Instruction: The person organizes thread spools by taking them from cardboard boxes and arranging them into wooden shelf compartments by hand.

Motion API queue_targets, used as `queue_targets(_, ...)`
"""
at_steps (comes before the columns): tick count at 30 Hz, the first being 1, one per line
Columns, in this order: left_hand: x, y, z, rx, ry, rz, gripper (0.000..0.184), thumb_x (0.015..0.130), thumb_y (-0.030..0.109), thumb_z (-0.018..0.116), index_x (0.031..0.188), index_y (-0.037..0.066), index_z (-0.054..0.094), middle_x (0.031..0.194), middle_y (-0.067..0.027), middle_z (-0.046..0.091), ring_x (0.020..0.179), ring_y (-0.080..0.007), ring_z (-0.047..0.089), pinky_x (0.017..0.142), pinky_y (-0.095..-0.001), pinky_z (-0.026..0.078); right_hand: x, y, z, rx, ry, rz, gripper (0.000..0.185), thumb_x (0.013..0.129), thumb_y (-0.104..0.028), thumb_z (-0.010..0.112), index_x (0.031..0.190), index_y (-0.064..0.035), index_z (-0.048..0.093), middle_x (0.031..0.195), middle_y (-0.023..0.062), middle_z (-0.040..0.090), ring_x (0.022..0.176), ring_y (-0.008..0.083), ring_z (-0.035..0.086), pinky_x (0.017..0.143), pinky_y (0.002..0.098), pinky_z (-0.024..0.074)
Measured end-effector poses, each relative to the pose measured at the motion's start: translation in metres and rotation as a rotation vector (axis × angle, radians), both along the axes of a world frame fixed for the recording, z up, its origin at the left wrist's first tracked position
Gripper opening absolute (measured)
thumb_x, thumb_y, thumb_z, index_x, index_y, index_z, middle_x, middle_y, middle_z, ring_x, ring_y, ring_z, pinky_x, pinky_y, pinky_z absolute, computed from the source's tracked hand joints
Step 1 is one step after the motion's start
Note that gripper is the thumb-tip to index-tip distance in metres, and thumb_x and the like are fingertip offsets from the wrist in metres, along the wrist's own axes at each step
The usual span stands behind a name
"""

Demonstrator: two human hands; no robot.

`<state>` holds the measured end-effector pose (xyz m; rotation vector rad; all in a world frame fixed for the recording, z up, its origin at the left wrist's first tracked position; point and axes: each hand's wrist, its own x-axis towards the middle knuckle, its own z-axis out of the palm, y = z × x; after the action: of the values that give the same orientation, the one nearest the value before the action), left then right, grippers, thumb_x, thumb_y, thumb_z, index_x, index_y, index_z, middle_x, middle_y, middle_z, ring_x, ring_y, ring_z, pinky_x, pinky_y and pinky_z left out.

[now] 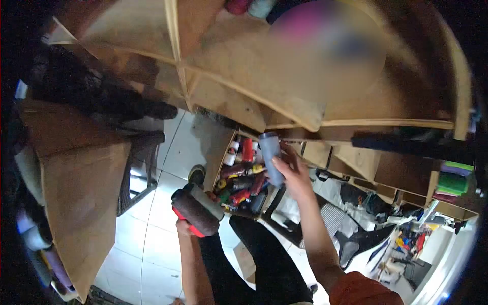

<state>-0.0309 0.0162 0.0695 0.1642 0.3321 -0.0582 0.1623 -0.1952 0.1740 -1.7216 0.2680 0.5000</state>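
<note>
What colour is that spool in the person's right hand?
The spool is greyish blue with a dark top end, seen best in the head view.

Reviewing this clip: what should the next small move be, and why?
Perhaps bring the grey-blue spool across to the left hand: the right hand holds it near the box, while the left already carries a dark brown spool alongside a red one and a grey one.
</note>
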Motion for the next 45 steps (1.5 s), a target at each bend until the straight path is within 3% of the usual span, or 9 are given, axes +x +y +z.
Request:
queue_targets(2,0.012,0.003,0.018,-0.002,-0.049,-0.009,0.119,0.049,0.037,0.089,0.143,0.002,0.024,0.128,-0.0238,0.050,0.120,-0.0393,0.050,0.102,-0.0599,0.037,0.022,-0.002,0.068,-0.376,-0.386,0.251,0.060,0.077,-0.027,0.076,0.124,-0.0005,0.050,0.109,0.0135,0.062,0.100,0.0200,0.059,0.088,0.0342,0.0461)
queue_targets(10,0.057,0.007,0.060,-0.169,-0.298,-0.044,0.108,0.052,0.020,0.082,0.143,0.002,0.026,0.131,-0.0240,0.047,0.123,-0.0405,0.047,0.103,-0.0598,0.036,0.160,0.034,0.162,-0.749,-0.807,0.001,0.042,0.072,-0.025,0.078,0.103,-0.0010,0.064,0.096,0.0155,0.069,0.082,0.0234,0.067,0.075,0.0323,0.0503)
queue_targets(25,0.042,0.039,0.048,-0.110,-0.209,-0.046,0.104,0.054,0.017,0.080,0.142,0.004,0.026,0.130,-0.0248,0.048,0.123,-0.0418,0.046,0.103,-0.0589,0.036,0.286,0.028,0.096,-0.909,-0.859,-0.134,0.044,0.069,-0.026,0.080,0.105,-0.0063,0.065,0.097,0.0167,0.068,0.092,0.0296,0.066,0.083,0.0361,0.0502)
queue_targets(36,0.057,0.021,0.018,0.021,-0.158,-0.110,0.097,0.060,0.026,0.079,0.140,0.003,0.030,0.131,-0.0230,0.047,0.123,-0.0396,0.046,0.106,-0.0544,0.035,0.221,0.023,0.097,-0.563,-0.721,-0.132,0.040,0.074,-0.022,0.077,0.105,-0.0006,0.063,0.095,0.0113,0.070,0.084,0.0178,0.066,0.077,0.0312,0.0502)
queue_targets(40,0.091,0.015,0.057,0.055,-0.123,-0.079,0.084,0.063,0.019,0.076,0.135,0.000,0.037,0.127,-0.0201,0.053,0.117,-0.0357,0.053,0.103,-0.0499,0.040,0.087,0.058,0.116,-0.208,-0.168,0.690,0.040,0.076,-0.028,0.077,0.105,-0.0045,0.065,0.087,0.0066,0.067,0.080,0.0104,0.060,0.071,0.0275,0.0495)
queue_targets(41,0.093,0.012,0.055,0.081,-0.065,-0.075,0.079,0.065,0.016,0.076,0.133,0.000,0.039,0.125,-0.0183,0.055,0.114,-0.0333,0.055,0.101,-0.0482,0.042,0.051,0.073,0.127,-0.268,-0.093,0.718,0.045,0.077,-0.019,0.075,0.115,-0.0034,0.058,0.096,0.0041,0.060,0.087,0.0127,0.061,0.073,0.0264,0.0523)
queue_targets(42,0.096,0.008,0.055,0.104,-0.010,-0.073,0.074,0.067,0.013,0.075,0.132,-0.001,0.041,0.123,-0.0164,0.057,0.112,-0.0310,0.057,0.100,-0.0465,0.043,0.026,0.077,0.114,-0.271,-0.143,0.683,0.061,0.071,-0.037,0.080,0.113,0.0013,0.057,0.099,0.0142,0.064,0.086,0.0198,0.063,0.074,0.0333,0.0502)
queue_targets(44,0.110,0.003,0.073,0.164,0.009,-0.103,0.074,0.066,0.012,0.075,0.131,0.000,0.042,0.121,-0.0155,0.058,0.110,-0.0294,0.058,0.098,-0.0436,0.044,0.001,0.083,0.104,-0.508,-0.476,0.733,0.064,0.072,-0.040,0.078,0.111,0.0041,0.056,0.096,0.0222,0.062,0.089,0.0331,0.063,0.078,0.0407,0.0488)
queue_targets(45,0.116,0.002,0.078,0.203,-0.010,-0.123,0.074,0.066,0.013,0.075,0.131,0.000,0.042,0.121,-0.0153,0.058,0.110,-0.0289,0.058,0.097,-0.0427,0.044,-0.001,0.081,0.103,-0.532,-0.443,0.700,0.060,0.071,-0.034,0.080,0.112,0.0029,0.057,0.096,0.0168,0.064,0.085,0.0249,0.063,0.074,0.0350,0.0500)
